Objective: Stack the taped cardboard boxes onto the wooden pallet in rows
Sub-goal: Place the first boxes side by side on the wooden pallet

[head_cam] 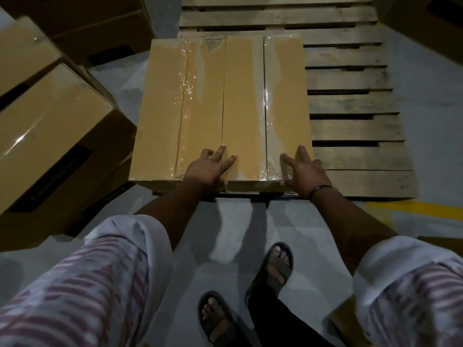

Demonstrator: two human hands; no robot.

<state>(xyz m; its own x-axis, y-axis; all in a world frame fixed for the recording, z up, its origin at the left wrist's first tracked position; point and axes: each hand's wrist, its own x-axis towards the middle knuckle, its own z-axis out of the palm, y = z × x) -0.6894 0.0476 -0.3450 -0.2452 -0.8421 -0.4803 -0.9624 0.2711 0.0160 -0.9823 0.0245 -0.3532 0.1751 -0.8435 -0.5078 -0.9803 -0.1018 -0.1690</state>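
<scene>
Grey concrete floor down here in dim light, with one yellow line painted across it at the right edge of the frame. One wooden pallet fills the upper middle and right, slats bare on its right side, far end cut off by the top of the frame. One taped box sits on the pallet's left side, near edge at the pallet's near edge, clear tape shining in strips along the lid. At the left there's a pile of boxes, at least three, the rest running out of the picture, their dark print too blurred to read. Another carton pokes in at the upper right corner, mostly cut off. Two hands are on the box: left hand and right hand lie with fingers straight and spread on the lid's near edge, thumbs down the front face, gripping nothing. Two sandals at the bottom middle.
</scene>
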